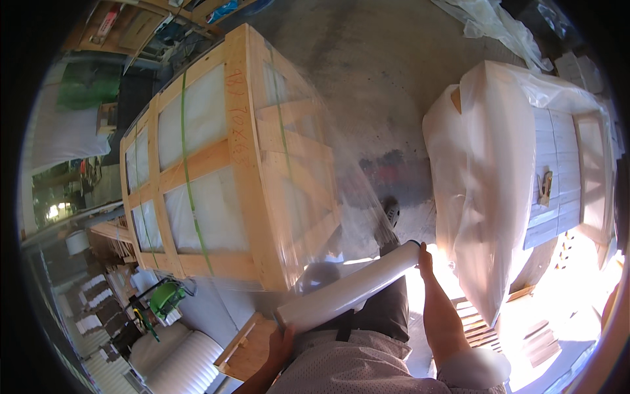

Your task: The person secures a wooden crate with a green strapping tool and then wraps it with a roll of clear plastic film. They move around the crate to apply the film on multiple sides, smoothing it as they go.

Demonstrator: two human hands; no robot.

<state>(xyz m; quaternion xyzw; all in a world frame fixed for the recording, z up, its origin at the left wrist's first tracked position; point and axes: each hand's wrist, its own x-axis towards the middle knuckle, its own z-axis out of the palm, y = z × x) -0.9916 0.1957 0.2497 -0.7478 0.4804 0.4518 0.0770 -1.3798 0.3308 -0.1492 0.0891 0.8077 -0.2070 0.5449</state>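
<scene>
A long roll of clear stretch film [348, 289] lies slantwise in front of my body, its right end farther away. My left hand [282, 341] is closed around the near left end. At the other end, my right hand [425, 257] grips the dark-rimmed core. From the roll a thin sheet of film stretches up to a large wooden crate [244, 131] and lies over its right side. The crate has white panels between its slats, and green straps [186, 164] run around it. My left fingers are partly hidden behind the roll's end.
At right stands a stack of grey boards [543, 171] draped in white plastic sheeting [479, 131]. A wooden pallet [479, 325] lies near my right arm. Low at left are a green strapping tool [167, 299], a large white foam roll [177, 361] and a wooden box [252, 351].
</scene>
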